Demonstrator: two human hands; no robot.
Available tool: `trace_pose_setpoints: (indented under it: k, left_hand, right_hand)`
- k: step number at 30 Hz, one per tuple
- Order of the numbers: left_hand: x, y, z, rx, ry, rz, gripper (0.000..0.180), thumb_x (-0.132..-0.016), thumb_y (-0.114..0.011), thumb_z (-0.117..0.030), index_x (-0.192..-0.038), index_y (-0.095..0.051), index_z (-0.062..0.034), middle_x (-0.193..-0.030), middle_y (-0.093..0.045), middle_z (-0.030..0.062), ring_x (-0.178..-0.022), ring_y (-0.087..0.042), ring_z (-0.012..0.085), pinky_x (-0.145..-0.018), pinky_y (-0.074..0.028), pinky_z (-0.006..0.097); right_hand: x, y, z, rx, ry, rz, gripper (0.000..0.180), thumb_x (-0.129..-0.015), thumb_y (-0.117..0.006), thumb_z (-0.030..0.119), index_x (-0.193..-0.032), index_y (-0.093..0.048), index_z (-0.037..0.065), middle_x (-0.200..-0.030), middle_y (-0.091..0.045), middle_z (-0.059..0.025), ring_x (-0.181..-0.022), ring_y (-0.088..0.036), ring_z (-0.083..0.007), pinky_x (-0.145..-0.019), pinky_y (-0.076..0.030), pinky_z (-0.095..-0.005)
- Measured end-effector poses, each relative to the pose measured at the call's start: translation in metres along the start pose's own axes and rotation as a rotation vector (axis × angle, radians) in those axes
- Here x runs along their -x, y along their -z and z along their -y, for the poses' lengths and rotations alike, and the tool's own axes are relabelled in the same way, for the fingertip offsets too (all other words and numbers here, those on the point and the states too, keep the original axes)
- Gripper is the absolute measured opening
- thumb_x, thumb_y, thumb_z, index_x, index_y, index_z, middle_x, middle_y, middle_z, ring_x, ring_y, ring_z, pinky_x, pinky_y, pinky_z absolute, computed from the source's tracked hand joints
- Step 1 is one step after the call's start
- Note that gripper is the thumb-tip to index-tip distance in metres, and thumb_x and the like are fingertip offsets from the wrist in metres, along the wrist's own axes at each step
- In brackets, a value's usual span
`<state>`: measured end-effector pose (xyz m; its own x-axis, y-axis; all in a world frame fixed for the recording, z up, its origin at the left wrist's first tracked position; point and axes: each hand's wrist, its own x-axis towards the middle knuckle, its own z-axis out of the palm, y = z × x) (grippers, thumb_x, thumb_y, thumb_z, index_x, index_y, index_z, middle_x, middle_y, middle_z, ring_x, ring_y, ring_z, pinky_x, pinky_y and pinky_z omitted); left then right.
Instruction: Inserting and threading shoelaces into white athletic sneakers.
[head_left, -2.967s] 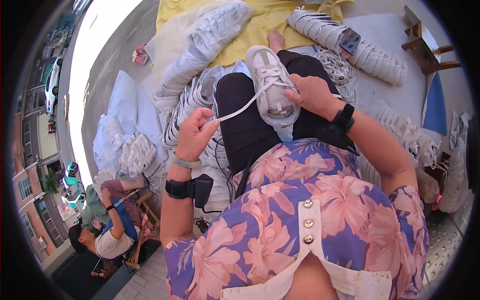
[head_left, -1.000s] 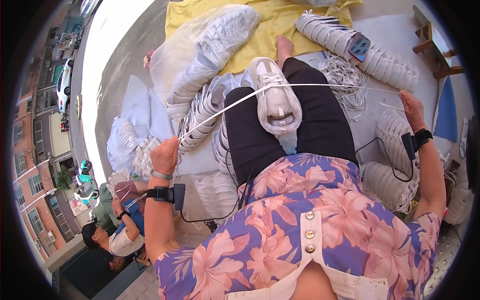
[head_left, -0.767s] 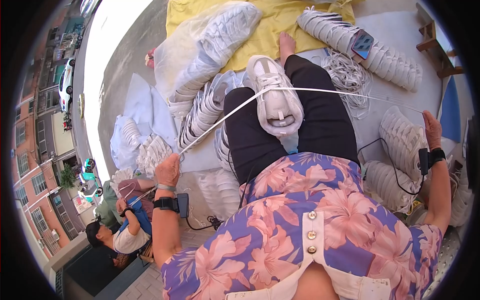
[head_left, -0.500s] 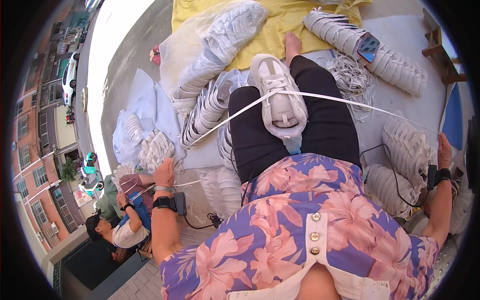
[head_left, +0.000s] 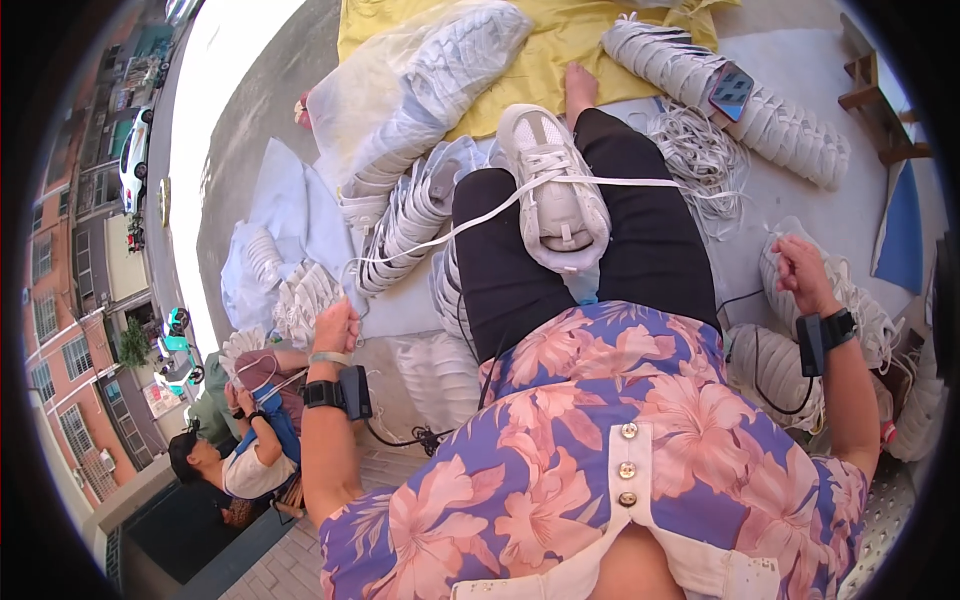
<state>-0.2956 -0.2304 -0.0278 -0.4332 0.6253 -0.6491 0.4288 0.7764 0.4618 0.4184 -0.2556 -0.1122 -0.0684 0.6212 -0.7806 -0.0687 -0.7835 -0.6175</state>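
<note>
Well, from where I stand, the left hand is out beside the person's hip, forearm pointing nearly straight ahead, its fingers curled in toward the palm; I cannot tell whether they pinch the thin lace end that loops close by. From there the white lace sags in a loose curve across one thigh of the black trousers to the pale sneaker, which sits between the knees, toe pointing away and opening toward the person's belly. The lace crosses below the tied-down rows, over the tongue, so I judge this to be the lacing step, with both ends drawn out to even them. On the other side it runs over the second thigh, and its tip lies near a heap of loose laces, well apart from the right hand. That hand is raised on a bent elbow and leans inward, its fingers loosely bent and slightly spread, pinching nothing that I can see. To my eye, the next move calls for bringing both hands in to the sneaker's top holes.
</note>
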Motion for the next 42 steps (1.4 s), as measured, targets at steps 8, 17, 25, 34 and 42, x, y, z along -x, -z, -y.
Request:
trace_pose_setpoints:
  k: [8, 17, 25, 34, 42]
  left_hand:
    - [0.023, -0.203, -0.137, 0.432, -0.123, 0.906, 0.015, -0.091, -0.050, -0.021, -0.089, -0.054, -0.0061, -0.058, -0.052, 0.0003, -0.038, -0.039, 0.0045, -0.034, -0.031, 0.018]
    - [0.007, -0.254, -0.176, 0.453, -0.221, 0.581, 0.020, -0.093, -0.043, -0.022, -0.091, -0.054, -0.0054, -0.057, -0.052, 0.0022, -0.037, -0.041, 0.0068, -0.034, -0.032, 0.021]
    - [0.006, -0.244, -0.173, 0.543, -0.232, 0.651, 0.019, -0.092, -0.049, -0.023, -0.093, -0.056, -0.0061, -0.057, -0.051, 0.0001, -0.037, -0.038, 0.0050, -0.035, -0.029, 0.019]
    - [0.015, -0.235, -0.161, 0.534, -0.233, 0.626, 0.021, -0.093, -0.047, -0.024, -0.095, -0.057, -0.0057, -0.059, -0.055, 0.0013, -0.039, -0.045, 0.0058, -0.036, -0.035, 0.019]
    - [0.019, -0.229, -0.160, 0.489, -0.397, 0.602, 0.027, -0.092, -0.048, -0.025, -0.087, -0.062, -0.0025, -0.073, -0.062, 0.0043, -0.061, -0.057, 0.0089, -0.057, -0.045, 0.021]
  right_hand:
    - [-0.027, -0.194, 0.046, -0.064, 0.143, 0.201, 0.014, -0.087, -0.055, 0.019, -0.087, -0.060, 0.006, -0.073, -0.059, 0.0011, -0.060, -0.054, -0.0064, -0.054, -0.047, -0.0221]
    - [-0.102, -0.233, 0.065, -0.005, 0.469, -0.032, 0.014, -0.083, -0.062, 0.020, -0.088, -0.065, 0.007, -0.071, -0.056, 0.0048, -0.061, -0.047, -0.0026, -0.051, -0.039, -0.0181]
    - [-0.101, -0.231, 0.060, -0.270, 0.517, -0.007, 0.006, -0.084, -0.060, 0.009, -0.085, -0.064, 0.005, -0.068, -0.054, 0.0042, -0.060, -0.048, -0.0033, -0.055, -0.041, -0.0176]
    - [-0.100, -0.238, 0.056, -0.321, 0.607, -0.108, 0.002, -0.079, -0.061, 0.003, -0.078, -0.062, 0.001, -0.062, -0.052, 0.0038, -0.055, -0.041, -0.0024, -0.049, -0.033, -0.0176]
    - [-0.104, -0.234, 0.059, -0.084, 0.658, -0.156, 0.003, -0.081, -0.060, 0.004, -0.082, -0.062, 0.002, -0.069, -0.053, 0.0058, -0.062, -0.043, -0.0018, -0.056, -0.036, -0.0163]
